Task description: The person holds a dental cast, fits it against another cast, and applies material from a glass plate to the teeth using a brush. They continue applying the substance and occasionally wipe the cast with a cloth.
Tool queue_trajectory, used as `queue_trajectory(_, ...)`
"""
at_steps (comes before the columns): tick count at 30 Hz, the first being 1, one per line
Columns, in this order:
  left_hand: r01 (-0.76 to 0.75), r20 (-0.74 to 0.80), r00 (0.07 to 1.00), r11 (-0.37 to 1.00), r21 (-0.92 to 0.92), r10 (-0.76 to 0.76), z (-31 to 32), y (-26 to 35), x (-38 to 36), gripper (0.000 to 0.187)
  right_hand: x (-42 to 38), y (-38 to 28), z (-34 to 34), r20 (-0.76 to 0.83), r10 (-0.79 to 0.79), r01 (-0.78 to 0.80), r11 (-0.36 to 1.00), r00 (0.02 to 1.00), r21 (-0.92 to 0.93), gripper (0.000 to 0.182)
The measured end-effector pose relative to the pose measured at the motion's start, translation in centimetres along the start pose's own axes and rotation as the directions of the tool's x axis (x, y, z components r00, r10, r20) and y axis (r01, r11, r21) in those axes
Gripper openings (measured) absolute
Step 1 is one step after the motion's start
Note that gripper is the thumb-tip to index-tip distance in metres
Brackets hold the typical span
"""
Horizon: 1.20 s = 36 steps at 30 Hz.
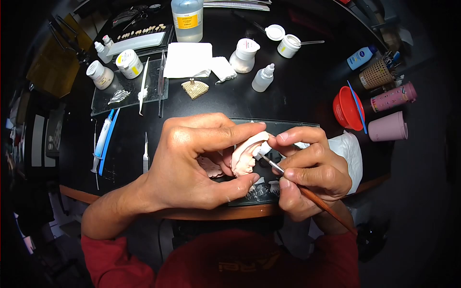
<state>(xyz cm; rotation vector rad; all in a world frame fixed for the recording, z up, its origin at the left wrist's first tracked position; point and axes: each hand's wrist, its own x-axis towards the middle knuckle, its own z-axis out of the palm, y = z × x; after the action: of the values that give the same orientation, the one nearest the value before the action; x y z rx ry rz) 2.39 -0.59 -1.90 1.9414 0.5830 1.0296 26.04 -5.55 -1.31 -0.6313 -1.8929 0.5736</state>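
Observation:
Between the thumb and fingers of my left hand (197, 161) is a pale pink dental model (243, 156), held upright near the table's front edge. My right hand (312, 170) grips a thin brush (319, 202) with a brown handle and a metal neck; its tip touches or nearly touches a white piece at the model's right side. The right index fingertip rests close to the model's upper end. Partly behind the left fingers lies another pinkish piece (211, 166). Below the hands is a glass plate (288, 126) with white fragments on it.
A large bottle (188, 21), folded white tissue (188, 60), small jars (128, 64) and a dropper bottle (263, 78) stand farther back. On the left are a glass slab (153, 91), a scalpel (145, 156) and a syringe (101, 143). A red bowl (347, 108) and pink cups (388, 126) are right.

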Motion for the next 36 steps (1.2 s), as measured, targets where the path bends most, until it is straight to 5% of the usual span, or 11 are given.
queue_trajectory(23,0.116,-0.008,0.993,0.992,0.039,-0.116,0.0,0.1,-0.1,0.061,0.2,-0.5,0.5,-0.033,-0.016,0.014,0.999,0.999,-0.048,0.018)
queue_trajectory(26,0.277,0.044,0.961,0.957,-0.084,-0.275,-0.2,0.4,-0.1,0.059,0.6,-0.9,0.0,0.140,-0.066,0.077,0.994,0.988,-0.076,0.012)
queue_trajectory(32,0.517,0.243,0.856,0.731,-0.446,-0.457,-0.7,0.2,0.5,0.054,0.0,-0.5,-0.8,-0.084,0.007,-0.008,1.000,0.996,-0.012,0.015)
queue_trajectory(36,0.503,0.249,0.860,0.659,-0.559,-0.444,-0.5,-0.1,0.5,0.056,-0.3,0.2,0.0,-0.220,0.102,-0.094,0.995,0.970,0.044,0.017)
